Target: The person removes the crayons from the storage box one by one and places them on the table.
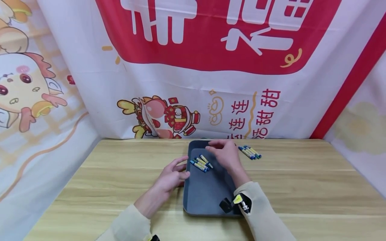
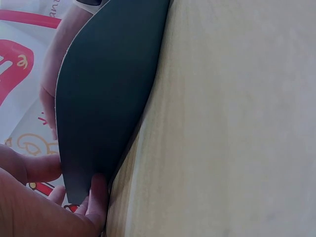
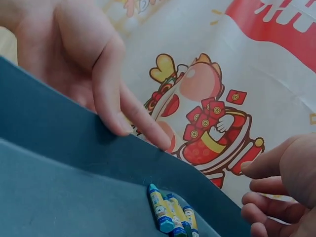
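A dark grey rectangular tray (image 1: 205, 194) lies lengthwise on the table. Inside, toward its far left, is a small group of crayons (image 1: 200, 164) with yellow-and-blue wrappers, seen also in the right wrist view as crayons (image 3: 168, 215) near the tray wall. My left hand (image 1: 171, 174) touches the tray's left side from outside, fingers spread; the left wrist view has its fingers (image 2: 98, 197) against the outer wall. Over the tray's far right part hovers my right hand (image 1: 226, 154), fingers loosely bent, with nothing visible in them.
More crayons (image 1: 250, 152) lie side by side on the wooden table (image 1: 301, 187), right of the tray near the back edge. A printed cloth (image 1: 193, 87) hangs behind the table. On the right sleeve sits a small black wrist camera (image 1: 226, 205).
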### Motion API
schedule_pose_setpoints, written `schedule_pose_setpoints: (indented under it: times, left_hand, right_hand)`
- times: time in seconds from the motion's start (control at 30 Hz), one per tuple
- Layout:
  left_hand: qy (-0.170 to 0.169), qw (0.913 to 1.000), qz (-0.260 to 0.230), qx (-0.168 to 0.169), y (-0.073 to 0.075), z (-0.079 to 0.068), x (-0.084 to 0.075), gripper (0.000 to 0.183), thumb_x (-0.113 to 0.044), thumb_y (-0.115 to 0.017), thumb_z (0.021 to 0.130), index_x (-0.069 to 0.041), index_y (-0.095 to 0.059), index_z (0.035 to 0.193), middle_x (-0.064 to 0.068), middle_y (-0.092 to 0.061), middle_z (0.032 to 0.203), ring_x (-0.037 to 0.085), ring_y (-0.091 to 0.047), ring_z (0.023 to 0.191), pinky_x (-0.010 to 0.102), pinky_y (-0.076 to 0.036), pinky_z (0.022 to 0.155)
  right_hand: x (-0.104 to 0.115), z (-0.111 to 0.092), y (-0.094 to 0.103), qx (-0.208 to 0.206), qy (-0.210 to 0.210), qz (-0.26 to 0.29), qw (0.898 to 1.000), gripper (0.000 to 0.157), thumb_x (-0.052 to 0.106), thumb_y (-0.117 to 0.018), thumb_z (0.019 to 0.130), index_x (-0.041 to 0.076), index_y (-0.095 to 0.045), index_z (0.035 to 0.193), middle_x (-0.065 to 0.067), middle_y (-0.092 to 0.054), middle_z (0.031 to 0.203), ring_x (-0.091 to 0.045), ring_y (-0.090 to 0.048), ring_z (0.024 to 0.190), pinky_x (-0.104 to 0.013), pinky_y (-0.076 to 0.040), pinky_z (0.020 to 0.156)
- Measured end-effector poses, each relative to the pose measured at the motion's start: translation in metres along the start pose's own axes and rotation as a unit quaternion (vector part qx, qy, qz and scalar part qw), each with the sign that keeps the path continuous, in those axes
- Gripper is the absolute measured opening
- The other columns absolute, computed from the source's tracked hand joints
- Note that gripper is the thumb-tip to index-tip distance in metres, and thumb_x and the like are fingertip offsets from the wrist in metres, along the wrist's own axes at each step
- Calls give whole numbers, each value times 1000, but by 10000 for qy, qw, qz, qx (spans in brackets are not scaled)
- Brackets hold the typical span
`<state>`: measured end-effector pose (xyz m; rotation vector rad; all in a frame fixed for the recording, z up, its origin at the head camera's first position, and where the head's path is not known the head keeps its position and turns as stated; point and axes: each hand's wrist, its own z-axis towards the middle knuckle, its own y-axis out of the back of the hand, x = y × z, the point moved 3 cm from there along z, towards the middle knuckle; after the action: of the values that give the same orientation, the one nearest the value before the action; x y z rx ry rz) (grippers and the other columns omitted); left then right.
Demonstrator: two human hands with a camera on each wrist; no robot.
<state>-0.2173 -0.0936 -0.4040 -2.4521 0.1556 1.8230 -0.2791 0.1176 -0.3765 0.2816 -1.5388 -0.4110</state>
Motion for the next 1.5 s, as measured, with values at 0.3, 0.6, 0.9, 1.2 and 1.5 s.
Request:
schedule_pose_setpoints:
  times: [0.3,0.6,0.9,1.2,1.5]
  left_hand:
    - [157,9998,76,-16,-1,-1,4,65,0,-63,100,-21,-48,160,24,-48,163,36,-64,133,50,-55,106]
    - [194,9998,19,9,1,-4,8,65,0,-63,100,-21,-47,160,23,-48,162,35,-65,131,47,-56,104]
    - [112,9999,23,0,3,-2,7,65,-1,-62,101,-21,-47,160,23,-48,162,34,-65,130,47,-57,105]
    - [123,9999,-40,7,2,2,4,64,0,-62,101,-22,-47,160,23,-48,163,36,-65,132,50,-54,109]
    - [141,9999,-31,14,-1,6,1,65,0,-62,101,-23,-47,160,20,-49,162,35,-65,132,48,-55,109]
  right_hand:
    - [-13,-6,-12,259,-204,-730,9968,24,23,-81,95,14,-80,118,-7,-79,115,-23,-73,102,-44,-59,94]
    - [-18,-8,-24,597,-374,-1107,9913,25,20,-84,92,14,-82,116,-4,-79,104,-19,-69,94,-40,-58,88]
    - [-17,-5,-29,792,-485,-1224,9881,23,15,-83,92,14,-82,115,-3,-76,99,-19,-66,91,-38,-55,88]
    - [-13,1,-26,864,-616,-1206,9870,21,15,-80,94,15,-82,115,-8,-76,123,-27,-66,117,-49,-54,106]
    - [-12,4,-20,768,-500,-1292,9874,18,17,-84,91,15,-84,110,-6,-78,112,-25,-68,108,-44,-56,99]
